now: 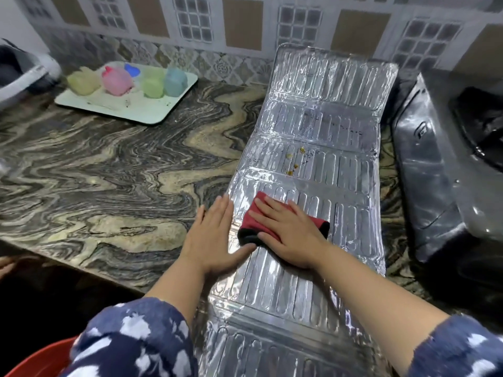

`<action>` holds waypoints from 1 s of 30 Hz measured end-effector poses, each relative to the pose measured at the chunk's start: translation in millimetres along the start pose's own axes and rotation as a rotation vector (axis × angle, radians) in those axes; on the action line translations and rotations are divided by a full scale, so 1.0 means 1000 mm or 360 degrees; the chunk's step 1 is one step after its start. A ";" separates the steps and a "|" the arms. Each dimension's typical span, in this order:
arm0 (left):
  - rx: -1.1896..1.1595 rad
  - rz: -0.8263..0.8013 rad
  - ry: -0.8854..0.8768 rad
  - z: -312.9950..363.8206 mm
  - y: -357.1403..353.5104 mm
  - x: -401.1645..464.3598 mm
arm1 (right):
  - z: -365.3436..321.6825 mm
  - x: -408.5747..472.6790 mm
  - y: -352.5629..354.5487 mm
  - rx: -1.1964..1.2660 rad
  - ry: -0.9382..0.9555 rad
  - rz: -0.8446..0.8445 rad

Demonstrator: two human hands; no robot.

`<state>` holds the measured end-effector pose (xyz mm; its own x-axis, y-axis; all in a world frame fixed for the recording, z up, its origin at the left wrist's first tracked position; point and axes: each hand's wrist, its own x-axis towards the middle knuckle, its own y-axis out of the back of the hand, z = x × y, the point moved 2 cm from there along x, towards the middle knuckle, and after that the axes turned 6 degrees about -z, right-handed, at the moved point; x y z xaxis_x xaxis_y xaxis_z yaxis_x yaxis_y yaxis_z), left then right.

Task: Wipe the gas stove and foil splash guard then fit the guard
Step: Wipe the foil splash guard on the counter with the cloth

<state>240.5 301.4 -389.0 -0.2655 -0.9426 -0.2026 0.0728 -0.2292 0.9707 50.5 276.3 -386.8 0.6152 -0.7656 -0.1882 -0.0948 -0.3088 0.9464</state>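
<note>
Step in hand: wiping foil guard (313, 148), laid flat on counter (109, 172), left of stove (441, 164). Right hand (288, 232) pressed red cloth (251, 223) flat-fingered; left hand (215, 235) flat, steadying near left edge. Yellow spots (295, 160) lay farther; next stroke judged to need reach there.

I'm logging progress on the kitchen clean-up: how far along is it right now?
Nothing shows as finished. In hand: the right hand presses a red cloth on the ribbed silver foil splash guard, lying flat on the counter; the left hand steadies its edge. Left: yellowish spots farther up the guard, then fitting it by the black gas stove.
</note>
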 end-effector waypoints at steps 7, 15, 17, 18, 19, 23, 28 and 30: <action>0.0007 0.0053 0.0014 -0.001 -0.006 0.002 | 0.003 0.063 0.011 -0.0054 0.0050 0.0039; 0.0053 0.0000 0.0059 0.000 -0.003 0.000 | 0.063 0.092 0.035 0.0013 -0.0407 0.0137; 0.0065 -0.0004 0.0066 0.001 -0.002 -0.001 | 0.070 0.083 0.033 0.0022 -0.0491 0.0174; 0.0076 -0.0004 0.0065 0.002 -0.001 -0.003 | 0.072 0.077 0.031 0.0023 -0.0504 0.0180; 0.0086 -0.0005 0.0063 0.003 -0.001 -0.004 | 0.072 0.071 0.029 0.0020 -0.0501 0.0179; 0.0146 -0.0022 0.0054 0.007 0.000 -0.014 | 0.067 0.046 0.023 -0.0023 -0.0433 0.0136; 0.0178 -0.0027 0.0065 0.016 -0.005 -0.039 | 0.047 0.018 0.013 -0.0050 -0.0354 0.0135; 0.0142 -0.0029 0.0073 0.020 -0.006 -0.051 | 0.037 0.006 0.009 -0.0034 -0.0319 0.0132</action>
<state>234.7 355.5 -382.4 -0.2214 -0.9490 -0.2242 -0.0179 -0.2259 0.9740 24.6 248.1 -388.9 0.4376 -0.8855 -0.1561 -0.1205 -0.2298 0.9658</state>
